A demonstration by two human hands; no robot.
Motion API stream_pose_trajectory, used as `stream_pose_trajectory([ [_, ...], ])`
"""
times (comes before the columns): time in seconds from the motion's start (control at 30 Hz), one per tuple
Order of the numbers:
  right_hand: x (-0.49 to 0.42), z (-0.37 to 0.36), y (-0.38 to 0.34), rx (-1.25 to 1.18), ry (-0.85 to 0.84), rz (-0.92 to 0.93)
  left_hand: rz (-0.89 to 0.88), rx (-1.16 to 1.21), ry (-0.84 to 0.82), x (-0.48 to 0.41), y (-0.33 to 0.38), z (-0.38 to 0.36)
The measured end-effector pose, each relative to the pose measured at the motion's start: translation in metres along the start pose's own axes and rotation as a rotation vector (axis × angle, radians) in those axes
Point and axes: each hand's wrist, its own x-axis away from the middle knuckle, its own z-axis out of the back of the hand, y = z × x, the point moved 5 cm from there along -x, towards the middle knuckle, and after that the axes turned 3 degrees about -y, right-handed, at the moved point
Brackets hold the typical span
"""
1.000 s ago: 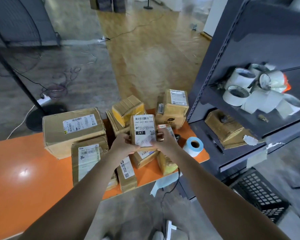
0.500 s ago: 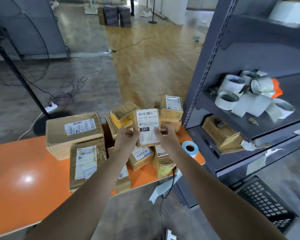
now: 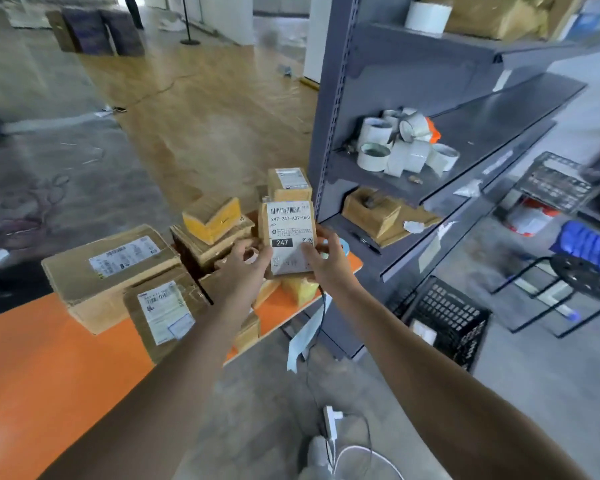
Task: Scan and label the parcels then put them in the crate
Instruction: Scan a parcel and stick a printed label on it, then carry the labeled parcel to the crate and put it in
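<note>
Two grips on one labelled parcel, held over the counter at its right end.
left grip pinches lower-left edge, right grip wraps right edge, thumb on label; other parcels piled beyond; black crate on floor right, by shelving.

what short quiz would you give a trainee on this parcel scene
1. True or false: the left hand and right hand both hold the labelled parcel.
2. Where is the black crate? A) on the orange table B) on the floor by the shelving unit C) on the top shelf
3. Fill in: the white number in the black box on the parcel's label reads ___.
Key: 1 true; 2 B; 3 247.
</note>
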Motion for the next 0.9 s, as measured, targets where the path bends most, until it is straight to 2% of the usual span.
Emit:
stream_pose_trajectory([
  [0.1, 0.033, 0.023, 0.004, 0.003, 0.087, -0.033, -0.001, 0.155, -0.092, 0.027, 0.006, -0.021],
  [0.5, 0.141, 0.150, 0.046, 0.171, 0.313, -0.062, -0.034, 0.115, -0.364, 0.120, 0.009, -0.137],
  [0.67, 0.183, 0.226, 0.078, 0.142, 0.423, -0.074, -0.032, 0.104, -0.452, 0.172, 0.014, -0.214],
  [0.9, 0.234, 0.366, 0.132, 0.132, 0.467, -0.071, -0.035, 0.094, -0.499, 0.250, 0.016, -0.351],
])
